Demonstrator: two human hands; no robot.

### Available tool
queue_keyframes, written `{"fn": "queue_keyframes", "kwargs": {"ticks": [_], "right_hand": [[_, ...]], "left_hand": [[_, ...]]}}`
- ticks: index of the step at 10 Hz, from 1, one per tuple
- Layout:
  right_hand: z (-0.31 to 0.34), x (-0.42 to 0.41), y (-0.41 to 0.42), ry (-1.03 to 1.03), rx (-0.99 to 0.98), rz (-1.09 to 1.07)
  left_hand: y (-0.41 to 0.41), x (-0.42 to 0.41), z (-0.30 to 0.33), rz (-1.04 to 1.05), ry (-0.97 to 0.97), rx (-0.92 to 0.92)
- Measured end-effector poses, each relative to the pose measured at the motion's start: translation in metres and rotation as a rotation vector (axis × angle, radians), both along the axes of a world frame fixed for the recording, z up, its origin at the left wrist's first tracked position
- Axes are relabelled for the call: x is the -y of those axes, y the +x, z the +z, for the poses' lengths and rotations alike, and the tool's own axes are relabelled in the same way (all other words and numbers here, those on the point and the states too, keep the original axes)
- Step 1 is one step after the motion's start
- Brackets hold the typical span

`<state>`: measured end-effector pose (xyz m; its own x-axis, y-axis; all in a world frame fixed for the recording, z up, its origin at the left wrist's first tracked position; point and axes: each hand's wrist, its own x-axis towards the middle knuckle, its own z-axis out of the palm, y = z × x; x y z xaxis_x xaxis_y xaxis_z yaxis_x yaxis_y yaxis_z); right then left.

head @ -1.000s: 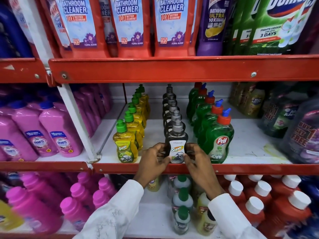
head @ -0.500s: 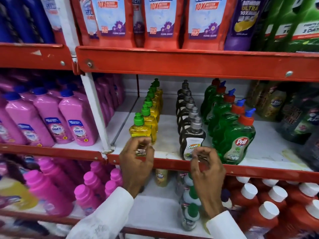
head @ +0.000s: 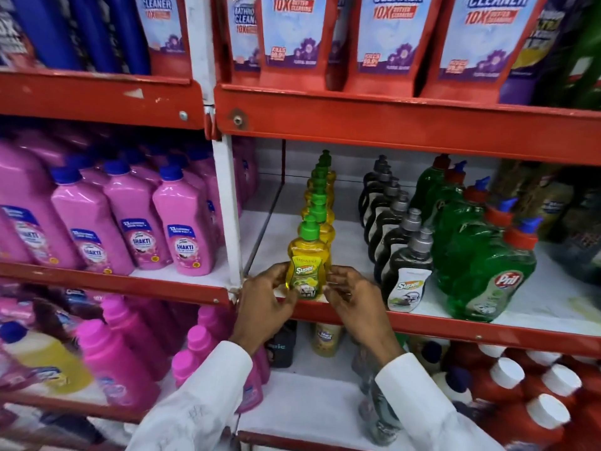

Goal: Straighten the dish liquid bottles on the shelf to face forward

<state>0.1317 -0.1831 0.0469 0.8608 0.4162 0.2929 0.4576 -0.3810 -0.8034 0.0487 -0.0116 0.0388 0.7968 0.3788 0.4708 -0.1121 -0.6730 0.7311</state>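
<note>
A yellow dish liquid bottle (head: 307,260) with a green cap stands at the front edge of the white shelf (head: 351,245), label toward me. My left hand (head: 265,301) touches its left side and my right hand (head: 356,296) its right side, fingers curled around the base. A row of matching yellow bottles (head: 320,196) runs back behind it. To the right stand a row of dark bottles with grey caps (head: 405,271) and a row of green Pril bottles (head: 487,271), front labels facing out.
Pink Shakti bottles (head: 183,236) fill the shelf to the left, past a white upright post (head: 227,206). Bathroom cleaner pouches (head: 292,30) hang above the red rail (head: 390,122). Below are pink bottles (head: 110,356) and red bottles with white caps (head: 533,392).
My right hand left the front dark bottle and moved left to the front yellow bottle, joining my left hand. The bottle's label now faces forward. The view shifted left.
</note>
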Motion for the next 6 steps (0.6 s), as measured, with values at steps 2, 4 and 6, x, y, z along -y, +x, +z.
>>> {"fn": "queue_keyframes", "kwargs": {"ticks": [2, 4, 6], "right_hand": [[-0.004, 0.004, 0.0, 0.049, -0.039, -0.02], [-0.006, 0.004, 0.0, 0.063, -0.058, -0.041], [0.011, 0.02, -0.02, 0.34, 0.012, -0.229]], "left_hand": [[0.004, 0.002, -0.002, -0.07, -0.008, 0.007], [0.005, 0.0, -0.004, -0.099, -0.019, 0.017], [0.003, 0.001, 0.005, 0.015, 0.048, 0.06]]}}
